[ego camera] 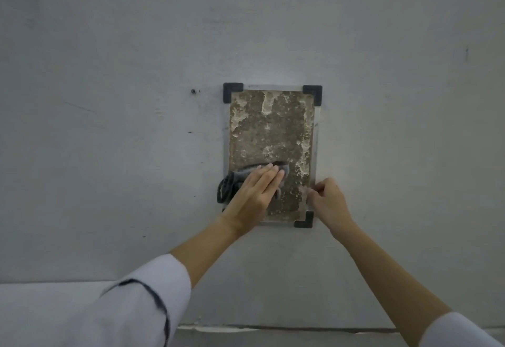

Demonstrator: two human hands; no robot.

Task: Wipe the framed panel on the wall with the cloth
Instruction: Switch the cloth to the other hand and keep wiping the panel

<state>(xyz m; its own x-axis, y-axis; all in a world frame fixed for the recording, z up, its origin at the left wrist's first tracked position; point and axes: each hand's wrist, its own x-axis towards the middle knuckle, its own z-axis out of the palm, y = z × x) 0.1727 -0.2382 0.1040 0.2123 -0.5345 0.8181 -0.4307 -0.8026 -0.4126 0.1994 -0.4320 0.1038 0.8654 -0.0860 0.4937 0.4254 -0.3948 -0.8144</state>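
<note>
While the left hand [252, 192] presses the cloth [229, 184] with straight fingers, the right hand [328, 200] pinches the framed panel [273, 127]. Hard rubbing could dislodge it.

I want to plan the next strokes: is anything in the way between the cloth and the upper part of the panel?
Nothing visible. The cloth lies on the lower left of the framed panel under the flat left hand. The right hand grips the right edge low down, clear of the way up.
</note>
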